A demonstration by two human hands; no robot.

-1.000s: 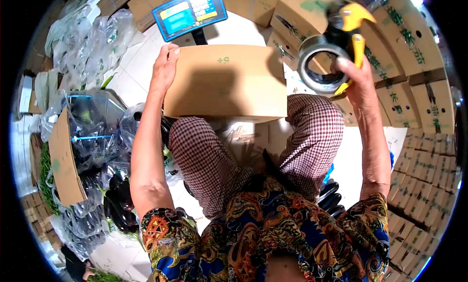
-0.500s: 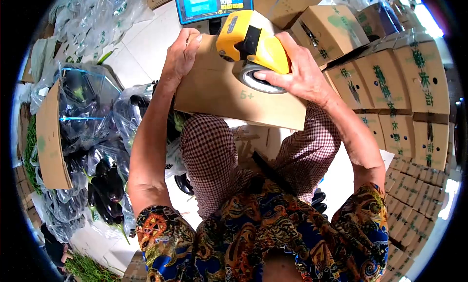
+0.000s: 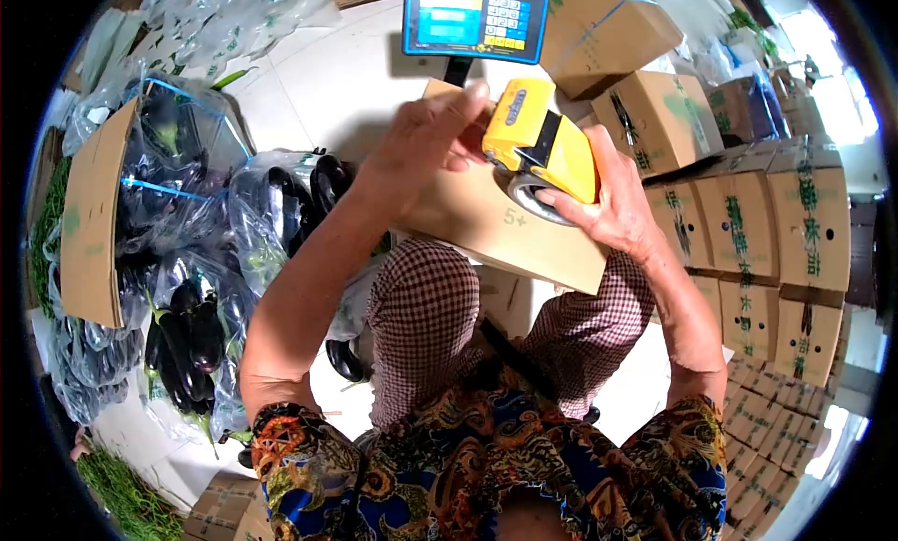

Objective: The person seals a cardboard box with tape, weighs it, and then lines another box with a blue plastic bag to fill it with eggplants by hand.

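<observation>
My right hand (image 3: 617, 200) is wrapped round a yellow tape dispenser (image 3: 568, 159), its thumb on the tape roll (image 3: 538, 200). The dispenser is over the right part of a brown cardboard box (image 3: 458, 209) marked "5+", which rests over my knees. My left hand (image 3: 426, 148) is above the box's left side, close to the dispenser's front end. Its thumb and fingers are apart, slightly blurred, and I see nothing held in them.
A scale display (image 3: 475, 19) stands beyond the box. Bagged eggplants (image 3: 192, 340) and an open carton (image 3: 94, 214) lie to the left. Stacked cartons (image 3: 809, 214) line the right side. Green beans (image 3: 126, 490) lie at lower left.
My left hand has let go of the box's far left corner and moved right, toward the dispenser. The view has shifted, and the box with the dispenser appears lower and further right.
</observation>
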